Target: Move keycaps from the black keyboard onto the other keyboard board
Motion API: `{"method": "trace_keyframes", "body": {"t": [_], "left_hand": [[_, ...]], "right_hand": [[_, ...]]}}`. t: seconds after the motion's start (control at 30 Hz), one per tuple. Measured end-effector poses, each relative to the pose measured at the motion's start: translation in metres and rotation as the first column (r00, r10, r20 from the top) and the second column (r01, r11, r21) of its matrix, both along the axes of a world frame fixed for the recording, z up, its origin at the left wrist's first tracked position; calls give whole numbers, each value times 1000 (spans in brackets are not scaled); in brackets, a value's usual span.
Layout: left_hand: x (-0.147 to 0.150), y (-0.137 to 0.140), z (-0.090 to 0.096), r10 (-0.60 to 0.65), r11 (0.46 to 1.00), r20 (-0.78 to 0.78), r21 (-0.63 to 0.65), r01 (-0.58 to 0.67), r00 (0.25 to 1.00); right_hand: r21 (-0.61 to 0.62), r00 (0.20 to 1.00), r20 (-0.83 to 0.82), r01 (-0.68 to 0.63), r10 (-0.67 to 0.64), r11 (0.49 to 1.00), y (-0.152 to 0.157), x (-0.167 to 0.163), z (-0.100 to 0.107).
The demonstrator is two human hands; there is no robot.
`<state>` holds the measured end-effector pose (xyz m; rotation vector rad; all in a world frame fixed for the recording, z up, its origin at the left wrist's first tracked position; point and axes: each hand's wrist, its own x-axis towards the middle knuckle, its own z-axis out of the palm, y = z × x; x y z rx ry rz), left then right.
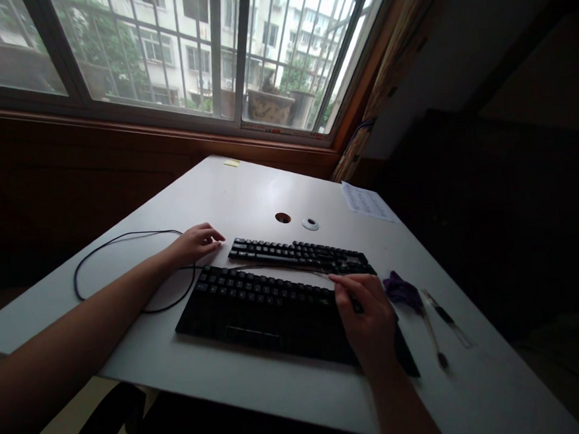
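A black keyboard (287, 329) with a wide front lies on the white table, its keys along the far side. Just behind it are rows of black keycaps (297, 253); whether they sit on a second keyboard I cannot tell. My left hand (199, 242) is at the left end of those rows, fingers apart and low over the tabletop. Over the right part of the front keyboard, my right hand (368, 310) has its thumb and index finger close together; anything between them is hidden. A black cable (117, 237) loops around near my left forearm.
To the right lie a purple cloth (402, 290), a small brush (442, 360) and a thin tool with a wire end (445, 315). A round cable hole (283, 218), its white cover (310, 224) and a paper sheet (368, 201) are farther back on the table (209, 196).
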<state>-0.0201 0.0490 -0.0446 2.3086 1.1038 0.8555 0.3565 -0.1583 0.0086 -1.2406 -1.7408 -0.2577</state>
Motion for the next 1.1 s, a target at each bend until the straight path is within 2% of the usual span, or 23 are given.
{"method": "trace_keyframes", "body": {"t": [0.13, 0.27, 0.37, 0.47, 0.57, 0.67, 0.83, 1.0, 1.1], "left_hand": [[-1, -1, 2, 29, 999, 16, 17, -29, 999], [0, 1, 6, 67, 996, 48, 62, -69, 997], [4, 1, 14, 74, 989, 80, 125, -84, 994], [15, -3, 27, 33, 979, 77, 197, -48, 996], [34, -7, 40, -45, 968, 19, 247, 39, 999], [60, -5, 51, -130, 946, -75, 291, 146, 989], [109, 9, 65, -207, 907, -267, 309, 287, 941], [148, 26, 58, -215, 838, -462, 365, 406, 860], [162, 35, 48, -204, 823, -519, 369, 433, 830]], "right_hand": [[-14, 999, 26, 42, -42, 999, 4, 14, 10], [-39, 994, 87, 69, -65, 997, 17, 44, 16], [-73, 988, 124, 102, -93, 992, 32, 73, 11], [-103, 984, 118, 144, -131, 984, 43, 95, -1], [-116, 979, 114, 181, -168, 977, 48, 104, -16], [-124, 981, 131, 157, -141, 980, 47, 104, -26], [-132, 983, 143, 137, -118, 982, 45, 102, -28], [-143, 986, 144, 107, -87, 984, 44, 104, -27], [-142, 987, 146, 92, -71, 986, 44, 105, -28]]}}
